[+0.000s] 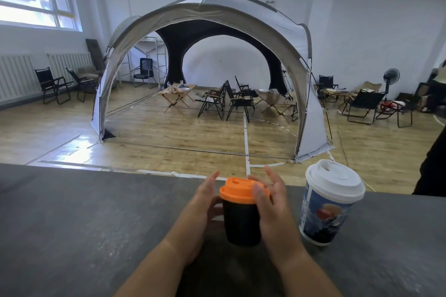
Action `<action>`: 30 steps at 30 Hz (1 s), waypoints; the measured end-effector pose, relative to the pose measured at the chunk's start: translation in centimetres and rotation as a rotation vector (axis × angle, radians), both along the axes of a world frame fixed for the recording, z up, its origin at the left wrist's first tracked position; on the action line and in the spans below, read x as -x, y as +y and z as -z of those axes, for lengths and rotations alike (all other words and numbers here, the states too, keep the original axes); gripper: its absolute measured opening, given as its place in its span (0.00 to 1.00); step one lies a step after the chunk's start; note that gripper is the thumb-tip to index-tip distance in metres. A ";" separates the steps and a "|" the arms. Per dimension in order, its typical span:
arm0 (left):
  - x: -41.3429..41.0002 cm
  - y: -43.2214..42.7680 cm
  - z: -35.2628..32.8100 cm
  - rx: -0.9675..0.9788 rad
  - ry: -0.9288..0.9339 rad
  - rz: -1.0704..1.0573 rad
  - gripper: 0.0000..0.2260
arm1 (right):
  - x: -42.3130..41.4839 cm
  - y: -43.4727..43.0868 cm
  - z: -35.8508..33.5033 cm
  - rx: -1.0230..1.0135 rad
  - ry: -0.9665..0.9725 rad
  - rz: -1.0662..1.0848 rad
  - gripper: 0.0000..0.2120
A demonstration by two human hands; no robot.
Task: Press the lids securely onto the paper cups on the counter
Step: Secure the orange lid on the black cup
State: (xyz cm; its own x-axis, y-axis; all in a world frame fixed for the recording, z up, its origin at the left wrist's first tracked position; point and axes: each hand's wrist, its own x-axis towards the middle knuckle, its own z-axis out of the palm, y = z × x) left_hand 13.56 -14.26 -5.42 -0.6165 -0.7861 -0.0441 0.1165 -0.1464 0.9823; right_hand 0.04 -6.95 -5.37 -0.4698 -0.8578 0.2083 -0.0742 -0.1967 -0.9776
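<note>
A black paper cup (241, 222) with an orange lid (237, 189) stands on the grey counter (84, 224), near its far edge. My left hand (200, 210) is against the cup's left side, fingers straight and pointing away, thumb by the cup wall. On the other side is my right hand (275, 210), whose thumb lies on the lid's right rim while its fingers are spread and lifted. To the right stands a taller blue printed paper cup (323, 219) with a white lid (335, 181) on it, touched by neither hand.
The counter's far edge runs just behind both cups, with a wooden floor below it. A person in dark clothing (434, 164) stands at the right edge by the counter. A large dome tent (217, 14) with folding chairs and tables fills the room beyond.
</note>
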 end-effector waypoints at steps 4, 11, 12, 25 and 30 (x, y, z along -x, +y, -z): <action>0.1 0.3 0.0 -0.081 0.026 0.115 0.29 | 0.7 0.1 -0.9 -0.083 -0.159 -0.030 0.27; 0.0 0.4 -0.2 -0.088 0.076 -0.010 0.32 | 0.3 0.4 -0.8 -0.030 -0.038 0.009 0.29; 0.0 0.3 -0.1 -0.114 0.082 0.000 0.34 | 0.2 0.3 -0.8 -0.018 -0.062 0.016 0.26; 0.0 0.7 -0.5 -0.226 0.169 0.078 0.24 | 0.6 -0.2 -0.5 -0.011 -0.253 -0.003 0.23; 0.2 0.3 -0.1 -0.158 0.162 0.000 0.28 | 0.7 -0.1 -0.3 -0.022 -0.302 -0.065 0.27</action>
